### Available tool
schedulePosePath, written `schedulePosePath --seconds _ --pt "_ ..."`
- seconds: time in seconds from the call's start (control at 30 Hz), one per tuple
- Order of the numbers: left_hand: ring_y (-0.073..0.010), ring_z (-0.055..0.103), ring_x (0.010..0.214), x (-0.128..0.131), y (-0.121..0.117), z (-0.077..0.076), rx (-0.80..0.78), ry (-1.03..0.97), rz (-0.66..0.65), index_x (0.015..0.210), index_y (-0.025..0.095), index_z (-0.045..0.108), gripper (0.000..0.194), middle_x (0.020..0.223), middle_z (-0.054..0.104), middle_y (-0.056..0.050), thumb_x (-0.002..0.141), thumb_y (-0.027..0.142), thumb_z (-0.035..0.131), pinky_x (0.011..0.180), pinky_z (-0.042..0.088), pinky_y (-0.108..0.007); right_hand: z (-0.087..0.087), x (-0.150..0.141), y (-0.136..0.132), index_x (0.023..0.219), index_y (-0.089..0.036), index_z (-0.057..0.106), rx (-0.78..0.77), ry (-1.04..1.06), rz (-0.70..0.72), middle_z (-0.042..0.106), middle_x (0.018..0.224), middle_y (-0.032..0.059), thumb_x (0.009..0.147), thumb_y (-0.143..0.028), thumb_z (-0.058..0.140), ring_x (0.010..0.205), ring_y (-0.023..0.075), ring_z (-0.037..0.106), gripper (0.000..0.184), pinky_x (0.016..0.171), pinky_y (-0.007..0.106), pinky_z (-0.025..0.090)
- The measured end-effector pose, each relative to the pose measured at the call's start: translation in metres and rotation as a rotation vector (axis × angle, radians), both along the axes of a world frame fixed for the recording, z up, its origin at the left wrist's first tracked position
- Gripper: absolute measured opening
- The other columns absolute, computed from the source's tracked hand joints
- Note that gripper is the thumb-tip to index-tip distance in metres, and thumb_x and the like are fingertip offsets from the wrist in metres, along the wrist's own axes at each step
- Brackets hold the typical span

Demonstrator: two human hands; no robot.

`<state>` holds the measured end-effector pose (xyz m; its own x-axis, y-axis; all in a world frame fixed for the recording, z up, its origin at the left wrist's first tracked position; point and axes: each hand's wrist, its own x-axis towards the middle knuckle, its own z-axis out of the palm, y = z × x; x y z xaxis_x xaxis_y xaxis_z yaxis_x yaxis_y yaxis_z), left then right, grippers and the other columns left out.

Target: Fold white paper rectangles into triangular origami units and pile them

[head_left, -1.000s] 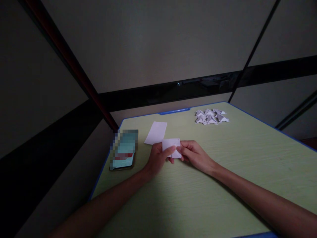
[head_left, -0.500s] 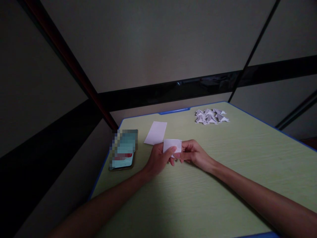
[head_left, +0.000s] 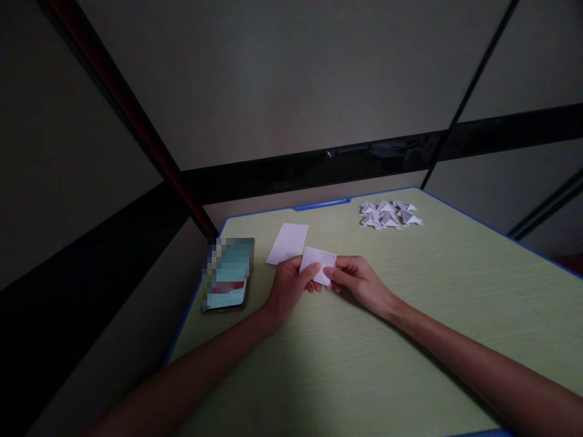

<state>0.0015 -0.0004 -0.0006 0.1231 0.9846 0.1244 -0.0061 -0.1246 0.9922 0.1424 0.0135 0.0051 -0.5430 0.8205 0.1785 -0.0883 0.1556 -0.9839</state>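
Note:
A small square of folded white paper point(head_left: 317, 257) is held just above the table, tilted with its right side lower. My left hand point(head_left: 291, 282) grips its left part, thumb on top and fingers underneath. My right hand point(head_left: 357, 277) pinches the right edge, its thumb lying on the paper near the left thumb. Several fingertips show below the lower edge; the underside of the paper is hidden. Just beyond my left hand, a white sheet of paper point(head_left: 288, 241) lies on the table.
Several folded white paper figures point(head_left: 388, 215) stand grouped at the back right of the greenish table point(head_left: 446, 273). A phone point(head_left: 229, 274), its screen lit and partly pixelated, lies at the left edge. Cabinet panels point(head_left: 282, 79) rise behind the table.
The folded paper has turned clockwise in my hands and now sits at a slant. My right thumb has come up onto its face.

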Motion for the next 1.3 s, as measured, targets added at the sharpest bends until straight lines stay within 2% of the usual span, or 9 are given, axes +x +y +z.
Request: schedulePosePath --seconds 0.13,0.3,0.4,0.67,0.8,0.9,1.0,1.17,1.3 --pt "-0.0055 0.042 0.040 -0.002 0.001 0.001 -0.045 -0.015 -0.004 0.058 0.010 0.054 0.020 0.044 0.049 0.002 0.067 0.028 0.055 0.040 0.033 -0.017 0.002 0.003 0.004 0.062 -0.014 0.052 0.015 0.058 -0.219 0.043 0.049 -0.0053 0.065 -0.027 0.059 0.046 0.0059 0.037 0.016 0.045 0.020 0.028" --pt "-0.0055 0.042 0.039 -0.002 0.001 0.001 -0.073 -0.014 -0.017 0.057 0.009 0.054 0.020 0.045 0.049 0.002 0.064 0.028 0.056 0.038 0.032 -0.017 0.002 0.009 0.009 0.062 -0.013 0.054 0.064 0.030 -0.169 0.048 0.051 -0.0028 0.070 -0.025 0.053 0.049 0.0072 0.042 0.015 0.049 0.021 0.035" --pt "-0.0055 0.041 0.038 -0.004 0.002 0.001 -0.081 0.005 0.003 0.058 0.009 0.055 0.020 0.045 0.048 0.002 0.064 0.028 0.056 0.037 0.031 -0.017 0.001 0.011 0.009 0.075 -0.013 0.055 0.193 -0.032 -0.197 0.053 0.060 -0.0003 0.071 -0.022 0.053 0.054 0.0084 0.047 0.010 0.051 0.022 0.038" --pt "-0.0057 0.041 0.036 -0.008 0.007 0.002 -0.167 0.012 -0.078 0.055 0.009 0.055 0.016 0.043 0.049 0.002 0.059 0.025 0.057 0.036 0.029 -0.018 0.002 0.024 0.010 0.086 -0.013 0.057 0.963 -0.373 -0.127 0.061 0.082 0.0080 0.080 -0.014 0.043 0.076 0.0132 0.055 0.016 0.067 0.026 0.046" --pt "-0.0052 0.040 0.034 -0.010 0.009 0.001 -0.253 -0.059 -0.117 0.054 0.010 0.056 0.014 0.041 0.049 0.002 0.058 0.023 0.058 0.034 0.027 -0.018 0.003 0.031 0.016 0.092 -0.009 0.055 1.374 -0.547 -0.111 0.062 0.081 0.0108 0.082 -0.012 0.037 0.073 0.0152 0.056 0.021 0.062 0.028 0.047" --pt "-0.0041 0.039 0.033 -0.010 0.009 0.002 -0.317 -0.193 -0.120 0.054 0.010 0.056 0.010 0.042 0.049 0.003 0.057 0.019 0.059 0.033 0.025 -0.017 0.006 0.032 0.018 0.086 -0.009 0.056 1.587 -0.653 -0.163 0.062 0.070 0.0097 0.084 -0.011 0.032 0.062 0.0144 0.054 0.024 0.055 0.027 0.044" --pt "-0.0033 0.041 0.037 -0.008 0.008 0.003 -0.409 -0.333 -0.101 0.056 0.010 0.056 0.006 0.045 0.049 0.003 0.055 0.014 0.061 0.033 0.026 -0.015 0.009 0.030 0.017 0.077 -0.009 0.056 1.667 -0.665 -0.232 0.058 0.060 0.0070 0.083 -0.010 0.032 0.055 0.0131 0.050 0.024 0.051 0.026 0.041" --pt "-0.0037 0.048 0.045 -0.003 0.008 0.003 -0.570 -0.540 -0.029 0.060 0.010 0.055 0.008 0.053 0.054 0.001 0.056 0.004 0.058 0.035 0.031 -0.011 0.010 0.025 0.012 0.073 -0.010 0.054 1.693 -0.662 -0.363 0.051 0.052 0.0031 0.081 -0.009 0.037 0.049 0.0119 0.043 0.019 0.047 0.025 0.036" --pt "-0.0041 0.048 0.046 -0.002 0.007 0.004 -0.597 -0.565 -0.024 0.062 0.009 0.054 0.007 0.055 0.054 -0.001 0.060 0.002 0.054 0.037 0.034 -0.012 0.009 0.023 0.011 0.071 -0.011 0.053 1.701 -0.667 -0.401 0.050 0.052 0.0025 0.081 -0.010 0.038 0.049 0.0117 0.042 0.018 0.047 0.025 0.034"
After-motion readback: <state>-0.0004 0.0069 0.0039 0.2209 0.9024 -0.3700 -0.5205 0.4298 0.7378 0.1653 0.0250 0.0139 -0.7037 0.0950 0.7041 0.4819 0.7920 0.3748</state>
